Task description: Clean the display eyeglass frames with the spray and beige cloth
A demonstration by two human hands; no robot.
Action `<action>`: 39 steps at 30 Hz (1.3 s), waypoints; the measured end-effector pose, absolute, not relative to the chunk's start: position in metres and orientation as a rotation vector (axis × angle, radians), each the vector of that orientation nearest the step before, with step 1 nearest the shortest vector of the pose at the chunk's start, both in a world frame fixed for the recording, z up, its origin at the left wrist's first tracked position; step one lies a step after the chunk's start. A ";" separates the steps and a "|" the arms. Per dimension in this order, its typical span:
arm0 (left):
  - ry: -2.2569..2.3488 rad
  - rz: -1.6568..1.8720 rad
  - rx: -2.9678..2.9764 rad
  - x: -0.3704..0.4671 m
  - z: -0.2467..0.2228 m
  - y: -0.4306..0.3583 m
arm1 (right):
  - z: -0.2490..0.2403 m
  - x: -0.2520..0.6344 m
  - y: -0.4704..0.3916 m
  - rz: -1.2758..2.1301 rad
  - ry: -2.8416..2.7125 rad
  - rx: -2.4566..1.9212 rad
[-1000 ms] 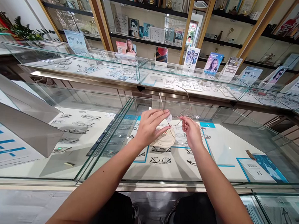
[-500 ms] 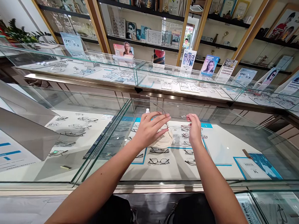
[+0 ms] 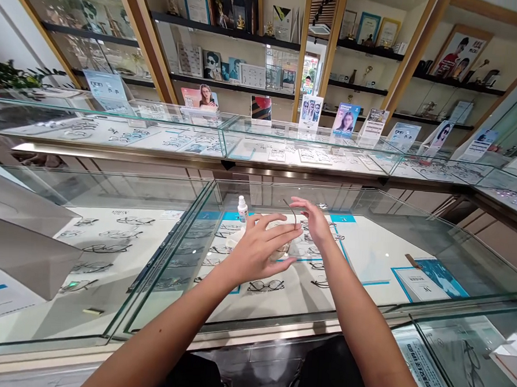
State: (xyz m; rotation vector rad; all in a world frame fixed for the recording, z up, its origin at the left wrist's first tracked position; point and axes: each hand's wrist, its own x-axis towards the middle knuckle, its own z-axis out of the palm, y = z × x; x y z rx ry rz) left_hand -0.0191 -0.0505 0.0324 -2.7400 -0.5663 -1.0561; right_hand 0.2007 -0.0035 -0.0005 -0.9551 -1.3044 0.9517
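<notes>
My left hand (image 3: 262, 245) is over the glass counter, fingers stretched across and thumb below. Between them is a pair of eyeglasses (image 3: 285, 249), mostly hidden by the hand, with one thin temple (image 3: 295, 217) sticking up past the fingertips. My right hand (image 3: 315, 219) is close by on the right, its fingers apart and their tips beside the temple's upper end; I cannot tell whether they touch it. A pale cloth (image 3: 234, 238) shows partly behind my left hand. Just beyond stands a small white bottle (image 3: 242, 209).
Under the glass of the counter (image 3: 217, 324) lie several eyeglasses (image 3: 266, 286) and a blue-and-white card (image 3: 422, 284). White folded signs (image 3: 16, 256) stand at the left. Across the aisle is another glass display case (image 3: 166, 134) with upright advert cards (image 3: 310, 112), and shelves behind.
My right hand has moved left to the temple of the eyeglasses, closing the gap to my left hand. The view has shifted, and more of the white bottle shows.
</notes>
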 end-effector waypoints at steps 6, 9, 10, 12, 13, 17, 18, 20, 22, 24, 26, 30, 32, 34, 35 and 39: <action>-0.630 -1.177 -2.824 -0.019 0.052 -0.055 | 0.009 0.211 -0.006 1.064 -1.297 -0.917; -0.781 -1.308 -2.852 -0.029 0.065 -0.057 | 0.018 0.219 -0.012 1.011 -1.284 -0.898; -0.829 -1.343 -2.869 -0.033 0.069 -0.058 | 0.022 0.220 -0.015 1.004 -1.292 -0.881; -0.916 -1.407 -2.893 -0.041 0.076 -0.062 | 0.028 0.221 -0.022 1.009 -1.325 -0.837; -0.952 -1.436 -2.897 -0.046 0.079 -0.065 | 0.031 0.221 -0.026 1.019 -1.349 -0.810; -1.059 -1.521 -2.855 -0.068 0.088 -0.075 | 0.039 0.217 -0.052 1.102 -1.472 -0.723; -1.080 -1.519 -2.835 -0.074 0.090 -0.079 | 0.040 0.216 -0.060 1.122 -1.506 -0.733; -1.110 -1.478 -2.806 -0.087 0.092 -0.087 | 0.043 0.215 -0.078 1.118 -1.565 -0.788; -1.138 -1.408 -2.800 -0.098 0.092 -0.095 | 0.047 0.212 -0.096 1.100 -1.621 -0.820; -1.168 -1.355 -2.787 -0.105 0.091 -0.106 | 0.054 0.209 -0.113 1.083 -1.675 -0.843; -1.192 -1.324 -2.739 -0.109 0.089 -0.117 | 0.062 0.205 -0.127 1.047 -1.726 -0.889; -1.171 -1.331 -2.648 -0.106 0.085 -0.141 | 0.074 0.201 -0.151 0.917 -1.804 -0.969; -1.163 -1.415 -2.601 -0.103 0.084 -0.153 | 0.077 0.201 -0.163 0.860 -1.809 -0.984; -1.146 -1.529 -2.571 -0.100 0.084 -0.164 | 0.079 0.201 -0.175 0.807 -1.800 -1.002; -1.133 -1.580 -2.568 -0.099 0.083 -0.168 | 0.080 0.200 -0.181 0.775 -1.801 -1.004; -1.121 -1.701 -2.555 -0.096 0.082 -0.180 | 0.089 0.192 -0.203 0.622 -1.791 -0.947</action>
